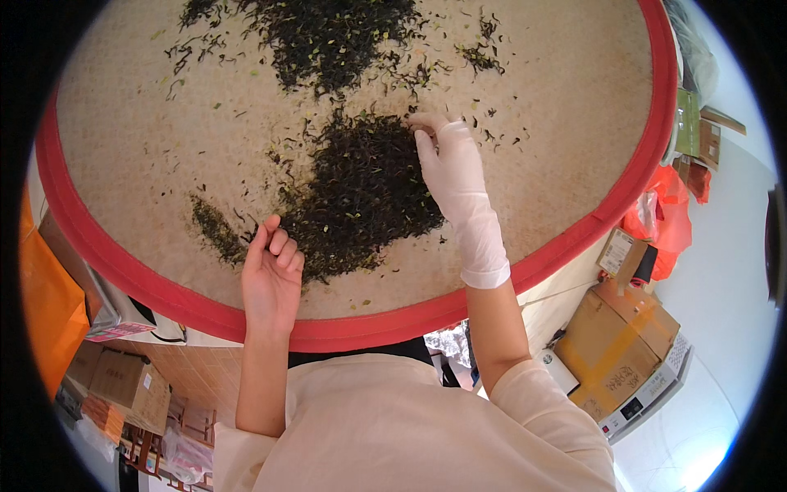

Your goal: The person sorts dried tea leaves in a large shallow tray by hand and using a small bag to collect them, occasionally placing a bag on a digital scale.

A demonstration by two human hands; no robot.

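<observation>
Dark dried leaves, tea by their look, lie in a thick pile (369, 190) on a large round tray (572, 129) with a red fabric rim. My right hand (452, 157), in a thin white glove, touches the pile's upper right edge with its fingers bent; whether leaves are between the fingertips is hidden. My bare left hand (273, 270) is palm up with curled fingers at the pile's lower left, and the thumb is near the forefinger. Whether it pinches a leaf there is unclear. A small heap of finer greenish bits (215, 227) lies just left of it.
A second leaf pile (332, 43) lies at the tray's far side, with loose leaves (482, 58) scattered right of it. Beyond the rim are a taped cardboard box (615, 344) and red plastic bags (667, 215) at right, an orange sheet (49, 295) and cardboard boxes (126, 384) at left.
</observation>
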